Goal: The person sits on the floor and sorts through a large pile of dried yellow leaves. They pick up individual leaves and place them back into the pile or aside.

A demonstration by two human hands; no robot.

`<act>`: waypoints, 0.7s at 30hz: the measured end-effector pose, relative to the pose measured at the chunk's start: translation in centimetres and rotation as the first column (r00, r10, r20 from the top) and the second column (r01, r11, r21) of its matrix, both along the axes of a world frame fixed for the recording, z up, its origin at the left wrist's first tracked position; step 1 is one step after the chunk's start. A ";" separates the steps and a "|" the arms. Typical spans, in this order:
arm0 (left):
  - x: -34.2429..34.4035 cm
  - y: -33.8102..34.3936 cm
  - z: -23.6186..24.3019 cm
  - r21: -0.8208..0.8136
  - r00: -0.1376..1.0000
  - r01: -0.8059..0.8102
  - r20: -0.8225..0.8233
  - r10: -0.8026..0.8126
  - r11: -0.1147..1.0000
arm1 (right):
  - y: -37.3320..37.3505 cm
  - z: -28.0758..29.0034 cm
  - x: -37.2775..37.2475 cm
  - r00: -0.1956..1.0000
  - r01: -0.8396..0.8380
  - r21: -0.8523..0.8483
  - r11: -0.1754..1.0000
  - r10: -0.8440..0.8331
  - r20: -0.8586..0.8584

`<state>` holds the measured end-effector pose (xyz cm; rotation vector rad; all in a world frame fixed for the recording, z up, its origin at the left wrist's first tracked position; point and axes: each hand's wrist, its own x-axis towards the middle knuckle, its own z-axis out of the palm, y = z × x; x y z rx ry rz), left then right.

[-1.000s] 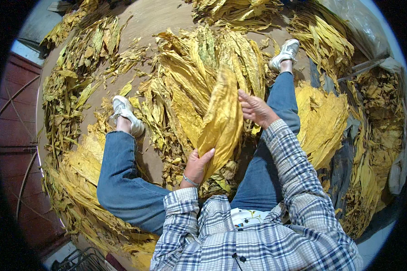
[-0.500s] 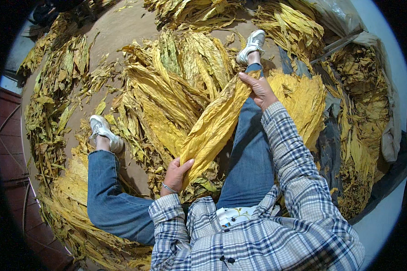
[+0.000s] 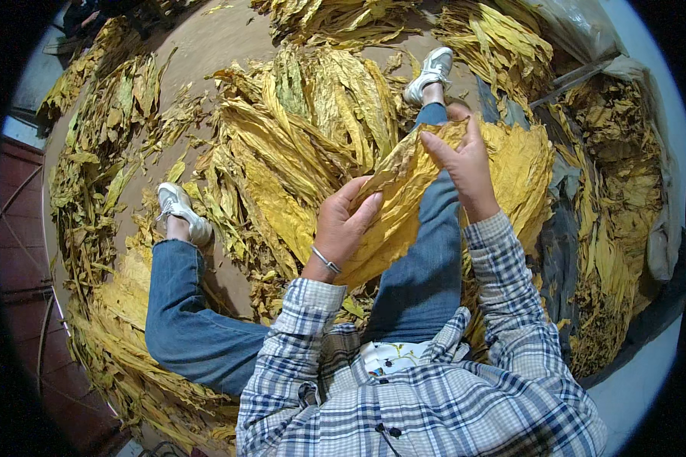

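Note:
A broad yellow dried tobacco leaf (image 3: 395, 221) hangs between my two hands above my right leg. My left hand (image 3: 341, 228), with a silver bangle at its wrist, pinches the upper left edge of the leaf. Thumb and fingers of my right hand (image 3: 465, 164) are closed on its far right end. Just beyond and to the left lies a large heap of tobacco leaves (image 3: 282, 145), mostly yellow with some greenish ones. Right of my right forearm is a flatter stack of yellow leaves (image 3: 522, 164).
More leaf piles lie at the left (image 3: 91, 175), at the far side (image 3: 335, 19) and at the far right (image 3: 503, 38). Dark sheeting (image 3: 560, 221) runs along the right. My legs stretch out around the middle heap, on a brown floor cover (image 3: 213, 46). Part of a person (image 3: 84, 19) shows far left.
My left hand has moved up and right along the leaf, closer to my right hand. The leaf, stretched lengthwise before, now spreads wider and sags. My right hand has shifted slightly right.

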<state>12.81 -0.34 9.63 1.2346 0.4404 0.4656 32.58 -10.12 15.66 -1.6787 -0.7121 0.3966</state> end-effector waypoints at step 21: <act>-2.3 -2.1 3.7 -0.092 0.992 0.111 -0.055 -0.117 0.989 | -2.3 4.2 -4.1 0.525 -0.473 -0.329 0.818 0.561 0.640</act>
